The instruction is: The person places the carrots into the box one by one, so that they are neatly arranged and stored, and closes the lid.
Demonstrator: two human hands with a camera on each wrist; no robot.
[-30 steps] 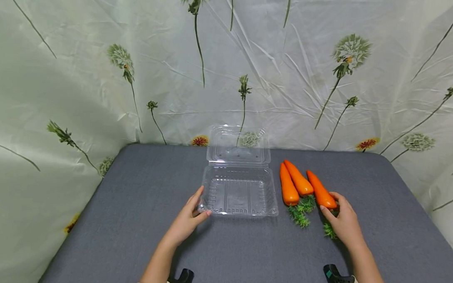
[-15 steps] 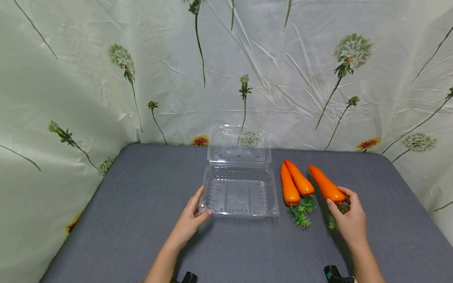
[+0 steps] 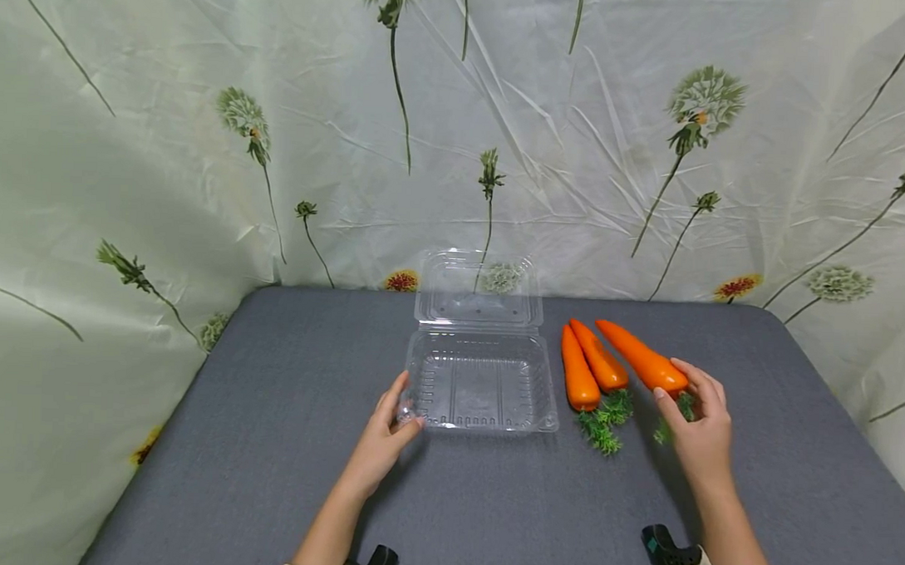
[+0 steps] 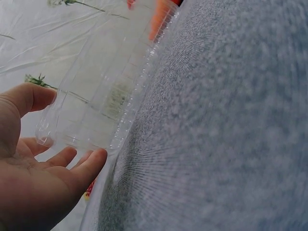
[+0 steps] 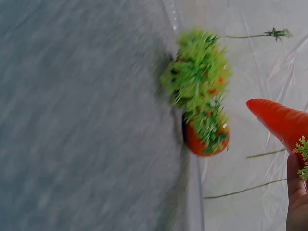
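A clear plastic clamshell container (image 3: 477, 425) stands mid-table with its lid (image 3: 478, 296) raised at the back. My left hand (image 3: 372, 450) holds its near left corner, thumb at the front and fingers along the left side. In the left wrist view thumb and fingers straddle the container's wall (image 4: 91, 91). On the right, my right hand (image 3: 703, 437) grips an orange carrot (image 3: 637, 353) by its leafy thick end, the tip pointing away and leftward. The right wrist view shows the carrot (image 5: 279, 120) raised above the table. Two more carrots (image 3: 579, 378) lie side by side between container and right hand.
A grey cloth-covered table (image 3: 268, 409) lies under everything. Behind it and along the sides hangs a pale curtain (image 3: 578, 112) printed with dandelions. Green leafy tops (image 3: 603, 425) of the lying carrots face the near edge.
My right hand has lifted the third carrot off the table, and its tip has swung left toward the other two. The left hand stays at the container's corner.
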